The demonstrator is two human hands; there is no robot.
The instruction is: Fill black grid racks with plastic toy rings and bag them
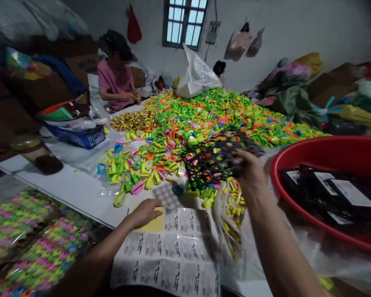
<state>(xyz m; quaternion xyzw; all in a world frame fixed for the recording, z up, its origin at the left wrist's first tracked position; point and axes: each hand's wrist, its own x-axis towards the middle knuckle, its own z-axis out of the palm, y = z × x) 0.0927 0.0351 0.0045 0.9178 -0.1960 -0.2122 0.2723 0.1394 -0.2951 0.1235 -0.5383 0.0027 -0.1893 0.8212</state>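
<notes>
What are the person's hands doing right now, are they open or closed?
Left hand: open, resting on the printed paper sheet.
Right hand: closed, holding a tangled bunch of black plastic pieces.

The black plastic loops (pixel 212 165) stand out against a heap of neon green, yellow, orange and pink plastic clips (pixel 200 117).

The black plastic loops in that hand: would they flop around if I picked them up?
Probably yes: the black plastic loops spread loosely out of the right hand, so they seem floppy. They look thin, so likely light. Their open shapes might snag on the pile of colored plastic pieces.
</notes>
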